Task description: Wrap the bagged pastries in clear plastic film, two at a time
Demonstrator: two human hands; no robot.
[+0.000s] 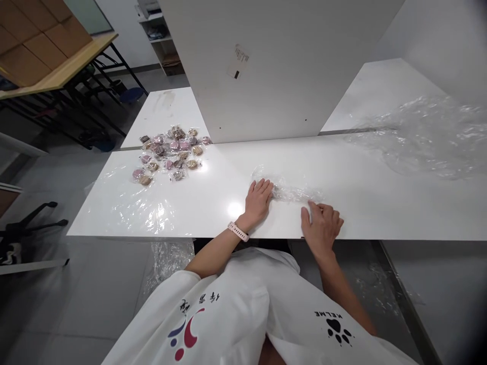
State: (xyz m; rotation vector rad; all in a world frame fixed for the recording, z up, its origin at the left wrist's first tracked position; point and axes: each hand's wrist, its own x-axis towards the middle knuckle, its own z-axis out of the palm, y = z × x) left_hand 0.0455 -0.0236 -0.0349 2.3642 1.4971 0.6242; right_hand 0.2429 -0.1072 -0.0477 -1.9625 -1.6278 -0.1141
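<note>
My left hand, with a pink band on its wrist, lies flat with its fingers stretched out. It presses on one end of a crumpled piece of clear plastic film on the white table. Beside its fingertips, something small and dark shows through the film; its kind is hidden. My right hand rests at the film's other end, thumb and index finger apart. The index fingertip touches the film's edge, and the other fingers bend slightly. To the left lies a loose pile of small, clear-wrapped pieces, pink, tan and brown.
An upright white panel stands along the far side of the white table. A large heap of clear film spreads over the right side. More film hangs below the front edge at left. A wooden-topped table holds cardboard boxes.
</note>
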